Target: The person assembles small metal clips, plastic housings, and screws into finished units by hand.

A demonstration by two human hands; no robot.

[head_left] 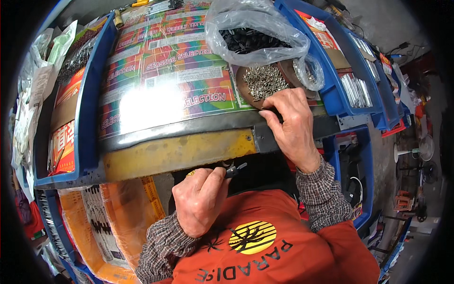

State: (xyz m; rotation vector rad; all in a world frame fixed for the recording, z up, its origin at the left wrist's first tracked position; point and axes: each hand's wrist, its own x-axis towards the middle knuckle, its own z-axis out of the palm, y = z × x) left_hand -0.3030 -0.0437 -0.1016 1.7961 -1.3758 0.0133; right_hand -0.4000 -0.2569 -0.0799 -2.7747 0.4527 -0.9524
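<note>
A wide work board (156, 94) with a glossy, many-coloured printed sheet lay ahead of both hands, its worn yellow front edge (179, 151) just beyond the left hand. Blue bins flanked it: one (87, 109) far out to the left of the left hand holding red printed packets, others (340, 85) to the right of the right hand with rows of bright metal strips.

Just above the right hand sat a clear plastic bag (255, 33) full of small dark parts, with a smaller bag (309, 71) beside it. Directly ahead of the right fingertips lay a brown dish (246, 90) heaped with small silvery pins (265, 80).

The right hand (293, 128) rested over the board's near edge, fingers curled and pressed together at the dish's rim; whether they pinched a pin could not be told. The left hand (201, 199), lower and nearer the body, was closed around a small dark plier-like tool (234, 169), thumb and forefinger gripping it, its tip pointing toward the right wrist.

Judging by the full heap and the full bag, most of the work seemed left; no finished pieces could be picked out. The bags crowded the dish from behind, and glare (146, 106) on the sheet hid part of the board.
</note>
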